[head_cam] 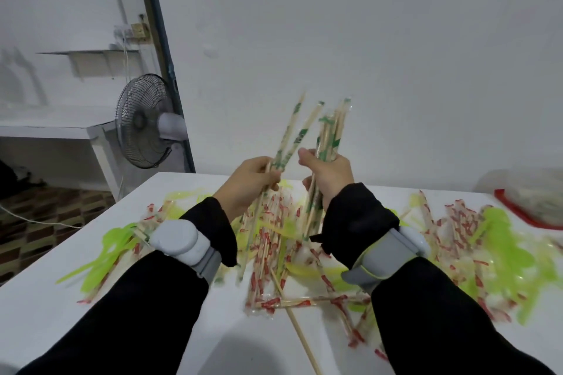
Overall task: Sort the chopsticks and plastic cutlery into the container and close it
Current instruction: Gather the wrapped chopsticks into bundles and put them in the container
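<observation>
Left hand (246, 184): raised above the tabletop (45, 307), fingers (271, 175) closing around a few green-printed wrapped chopsticks (288, 143), whose tips are fanning up and to the right while their lower ends are hanging down toward the pile

Right hand (327, 175): raised just beside the left hand, fingers (306, 158) clamping together on a thicker bundle of green-printed chopsticks (332, 131), standing nearly upright, its lower ends showing below the fist; the two held groups are sitting close together, and whether they are touching cannot be told

Both forearms: wearing black sleeves (426, 307), each with a grey strap and a pale rounded wrist device (175, 237)

Red-printed wrapped chopsticks (268, 250): lying loose and crossing one another over the middle of the tabletop, under and between the arms, with more spreading toward the right edge (457, 216)

One bare wooden stick (300, 335): lying diagonally near the front of the tabletop

Green plastic cutlery (103, 256): lying scattered at the left of the pile, partly under the chopsticks; further green pieces (505, 256) are lying at the right, blurred, individual shapes hard to tell

Container (536, 207): sitting at the far right edge of the tabletop, well apart from both hands, showing a red rim and pale blurred contents; whether a lid is on it cannot be told

Background: a standing fan (143, 120) is facing left beside a white shelf unit (61, 131), beyond the tabletop's left corner
</observation>
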The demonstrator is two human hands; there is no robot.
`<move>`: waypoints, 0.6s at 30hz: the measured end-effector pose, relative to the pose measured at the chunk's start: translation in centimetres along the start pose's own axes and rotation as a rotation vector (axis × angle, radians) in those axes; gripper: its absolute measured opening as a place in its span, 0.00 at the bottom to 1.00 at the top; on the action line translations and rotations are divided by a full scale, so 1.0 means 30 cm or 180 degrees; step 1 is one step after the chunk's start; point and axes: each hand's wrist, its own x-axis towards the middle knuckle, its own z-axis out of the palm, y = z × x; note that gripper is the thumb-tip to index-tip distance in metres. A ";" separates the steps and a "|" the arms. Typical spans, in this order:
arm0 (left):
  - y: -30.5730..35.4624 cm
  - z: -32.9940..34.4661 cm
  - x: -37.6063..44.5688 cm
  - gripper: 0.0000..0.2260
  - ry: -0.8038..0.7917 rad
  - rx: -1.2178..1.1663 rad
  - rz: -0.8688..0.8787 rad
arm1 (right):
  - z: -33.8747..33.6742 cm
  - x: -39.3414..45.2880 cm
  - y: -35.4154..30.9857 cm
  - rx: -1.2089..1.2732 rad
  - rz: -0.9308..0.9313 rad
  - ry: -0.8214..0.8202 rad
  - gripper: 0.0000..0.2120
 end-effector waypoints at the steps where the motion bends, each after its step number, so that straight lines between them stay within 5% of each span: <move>1: 0.004 0.024 -0.010 0.05 -0.0165 0.0011 0.0059 | 0.004 0.001 -0.007 -0.0072 -0.0047 0.0092 0.10; 6: 0.024 0.112 -0.034 0.06 -0.0528 0.0232 0.0377 | 0.011 -0.002 -0.034 -0.0050 -0.0258 0.0139 0.07; 13: -0.017 0.065 -0.064 0.07 -0.0018 -0.0398 0.0341 | 0.005 -0.037 -0.064 0.0254 -0.0670 0.0467 0.10; 18: 0.039 -0.037 -0.075 0.11 0.0533 -0.1144 0.0405 | 0.033 -0.099 -0.033 -0.0096 -0.0487 -0.0395 0.07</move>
